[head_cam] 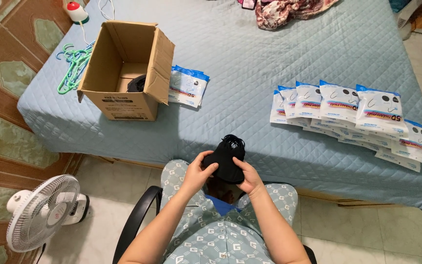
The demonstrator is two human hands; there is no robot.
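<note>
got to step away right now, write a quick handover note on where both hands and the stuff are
Left hand and right hand: both grip one stack of black face masks at the near edge of the bed, above the lap.
Open cardboard box on the bed's left side, something dark inside; a few sealed mask packets lean beside it.
A fanned row of sealed mask packets lies on the right.
Done: those packets look sealed.
Left: the held masks are unpacked; no empty packet is visible.
</note>
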